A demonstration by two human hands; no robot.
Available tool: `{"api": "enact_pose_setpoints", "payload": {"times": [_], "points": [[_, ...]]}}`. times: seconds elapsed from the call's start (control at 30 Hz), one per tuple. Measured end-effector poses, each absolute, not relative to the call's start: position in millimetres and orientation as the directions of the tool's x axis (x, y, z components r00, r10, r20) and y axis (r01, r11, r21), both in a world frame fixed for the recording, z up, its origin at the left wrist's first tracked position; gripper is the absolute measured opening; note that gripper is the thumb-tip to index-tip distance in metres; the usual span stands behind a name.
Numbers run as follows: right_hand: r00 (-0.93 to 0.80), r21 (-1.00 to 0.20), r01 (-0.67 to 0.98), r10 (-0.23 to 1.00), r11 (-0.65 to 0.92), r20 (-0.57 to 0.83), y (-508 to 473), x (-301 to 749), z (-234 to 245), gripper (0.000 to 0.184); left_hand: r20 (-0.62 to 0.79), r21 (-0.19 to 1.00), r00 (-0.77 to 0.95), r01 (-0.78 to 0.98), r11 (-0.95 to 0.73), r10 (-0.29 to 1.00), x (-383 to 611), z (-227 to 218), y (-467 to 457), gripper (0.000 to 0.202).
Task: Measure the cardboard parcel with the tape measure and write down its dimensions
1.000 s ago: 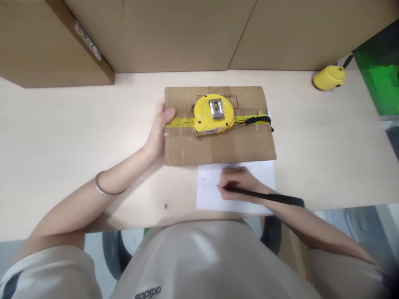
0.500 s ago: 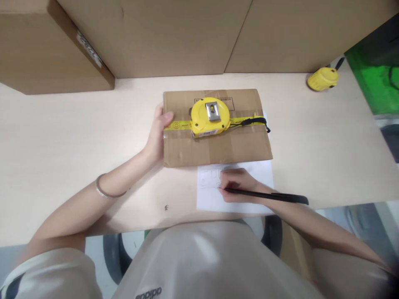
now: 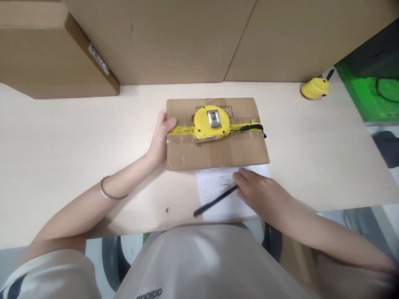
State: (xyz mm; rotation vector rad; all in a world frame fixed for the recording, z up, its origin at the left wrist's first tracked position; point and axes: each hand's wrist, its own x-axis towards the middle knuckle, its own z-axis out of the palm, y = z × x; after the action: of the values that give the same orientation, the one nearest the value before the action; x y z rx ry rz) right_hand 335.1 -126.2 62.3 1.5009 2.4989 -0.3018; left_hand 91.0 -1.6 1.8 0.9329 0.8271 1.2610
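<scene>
My left hand (image 3: 161,137) grips the left end of a small cardboard box (image 3: 218,155), thumb on top and the other fingers behind its edge. On the box lies a yellow tape measure (image 3: 204,124) with a silver clip facing up. A yellow strip of its blade runs across the box top, and its black wrist strap trails over the right edge. In my right hand (image 3: 254,187), closed, is a black pen (image 3: 215,201) that points down and to the left. Beneath the pen is a white sheet of paper (image 3: 215,214) with small drawn shapes, its upper part hidden under the box.
Large cardboard boxes (image 3: 174,45) stand along the back of the pale table (image 3: 62,166), with another carton (image 3: 43,62) at the left. A second yellow tape measure (image 3: 315,88) sits at the far right, near the table's edge.
The pen has swung round in my right hand, from pointing right to pointing lower left. That hand has shifted right on the paper. My left hand keeps its hold on the box.
</scene>
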Motion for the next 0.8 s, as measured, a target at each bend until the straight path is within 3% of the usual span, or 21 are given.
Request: {"api": "enact_pose_setpoints", "payload": {"times": [0.1,0.2,0.27,0.33,0.4,0.47,0.5,0.6,0.7,0.8], "points": [[-0.371,0.062,0.897,0.821,0.438,-0.433,-126.4,327.8,55.2,0.023,0.069,0.931,0.124,-0.366,-0.019,0.990,90.1,7.8,-2.4,0.047],[-0.371,0.076,0.891,0.814,0.447,-0.447,-124.8,330.9,61.2,0.018,0.163,0.945,0.101,-0.302,-0.126,0.982,86.3,11.6,-1.7,0.056],[-0.477,-0.001,0.853,0.780,0.521,-0.405,-120.8,337.5,78.2,0.010,0.191,0.954,0.114,-0.254,-0.157,0.975,82.9,12.3,-1.2,0.056],[-0.633,-0.184,0.774,0.734,0.606,-0.247,-110.4,342.1,101.8,0.015,0.218,0.962,0.110,-0.188,-0.196,0.970,79.6,11.8,-1.3,0.049],[-0.667,-0.330,0.697,0.744,0.637,0.027,-91.1,340.3,123.3,0.021,0.258,0.962,0.090,-0.114,-0.248,0.962,76.5,10.5,-1.6,0.042],[-0.559,-0.303,0.720,0.780,0.625,0.281,-64.4,332.1,134.2,0.022,0.278,0.960,0.084,-0.050,-0.274,0.957,73.7,8.7,-1.6,0.035],[-0.527,-0.229,0.748,0.767,0.623,0.365,-50.1,326.8,134.6,0.035,0.279,0.960,0.086,-0.027,-0.278,0.956,72.5,7.7,-1.3,0.032],[-0.598,-0.129,0.744,0.739,0.656,0.310,-14.0,313.7,122.0,0.069,0.272,0.962,0.092,0.007,-0.274,0.958,70.0,5.5,-0.5,0.029],[-0.614,-0.333,0.699,0.770,0.633,0.175,1.3,308.6,108.5,0.071,0.260,0.964,0.096,-0.078,-0.253,0.961,70.1,5.3,-0.6,0.035],[-0.588,-0.505,0.630,0.787,0.590,0.187,3.9,305.0,107.0,0.076,0.218,0.962,0.116,-0.194,-0.193,0.969,71.6,6.1,-1.7,0.046]]}}
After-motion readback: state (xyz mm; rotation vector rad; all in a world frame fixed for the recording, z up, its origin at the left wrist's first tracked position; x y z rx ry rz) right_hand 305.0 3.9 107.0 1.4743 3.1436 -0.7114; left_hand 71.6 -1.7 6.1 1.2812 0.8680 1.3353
